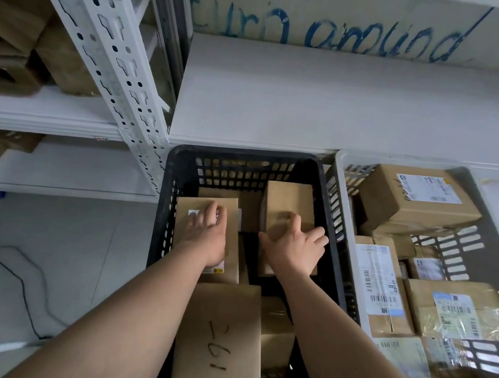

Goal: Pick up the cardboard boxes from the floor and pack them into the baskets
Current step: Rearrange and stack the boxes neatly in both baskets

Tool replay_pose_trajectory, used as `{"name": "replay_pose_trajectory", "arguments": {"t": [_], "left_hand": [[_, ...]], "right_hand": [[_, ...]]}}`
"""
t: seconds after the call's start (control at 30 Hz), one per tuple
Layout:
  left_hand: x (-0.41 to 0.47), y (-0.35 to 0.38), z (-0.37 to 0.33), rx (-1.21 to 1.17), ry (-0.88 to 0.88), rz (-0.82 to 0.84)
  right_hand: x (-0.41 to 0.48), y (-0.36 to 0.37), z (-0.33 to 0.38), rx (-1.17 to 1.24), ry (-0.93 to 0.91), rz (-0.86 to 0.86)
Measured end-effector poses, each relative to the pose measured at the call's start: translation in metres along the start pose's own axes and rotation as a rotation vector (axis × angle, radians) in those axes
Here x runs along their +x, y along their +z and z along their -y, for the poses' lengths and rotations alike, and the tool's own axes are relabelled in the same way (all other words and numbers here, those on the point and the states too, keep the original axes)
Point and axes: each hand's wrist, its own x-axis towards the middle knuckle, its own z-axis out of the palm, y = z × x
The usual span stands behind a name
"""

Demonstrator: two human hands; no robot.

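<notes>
A black plastic basket stands in front of me with several cardboard boxes inside. My left hand lies flat on top of a labelled box at the basket's left side. My right hand grips the near end of a plain upright box at the basket's right side. A long box marked "2616" lies at the basket's near end, between my forearms. A grey basket to the right is filled with several labelled boxes.
White metal shelving rises at the left with cardboard stored on it. A white shelf board runs behind the baskets, under a wall with blue writing. A black cable trails over the grey floor at the left.
</notes>
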Motion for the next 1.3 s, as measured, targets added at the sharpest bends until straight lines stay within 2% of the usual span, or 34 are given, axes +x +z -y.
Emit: {"name": "replay_pose_trajectory", "arguments": {"t": [0.13, 0.43, 0.73, 0.93, 1.1, 1.17, 1.3], "left_hand": [[-0.001, 0.000, 0.002, -0.005, -0.016, 0.035], [0.000, 0.003, 0.007, -0.009, -0.017, -0.019], [-0.001, -0.005, 0.009, 0.014, 0.006, -0.023], [0.003, -0.002, 0.007, -0.070, -0.022, 0.013], [0.002, -0.002, 0.010, -0.079, -0.029, 0.016], [0.002, -0.004, 0.009, -0.076, -0.029, -0.005], [0.006, -0.008, 0.010, -0.031, -0.008, -0.026]], "right_hand": [[-0.009, 0.001, -0.002, -0.040, 0.003, -0.006], [-0.012, 0.009, 0.010, 0.031, 0.076, -0.037], [0.005, 0.005, -0.002, -0.034, 0.038, 0.075], [0.015, 0.012, 0.004, -0.134, 0.022, 0.191], [0.018, 0.005, 0.007, -0.237, -0.105, 0.187], [0.023, 0.004, 0.004, -0.168, -0.189, 0.189], [0.033, 0.017, -0.007, -0.045, -0.279, 0.311]]}}
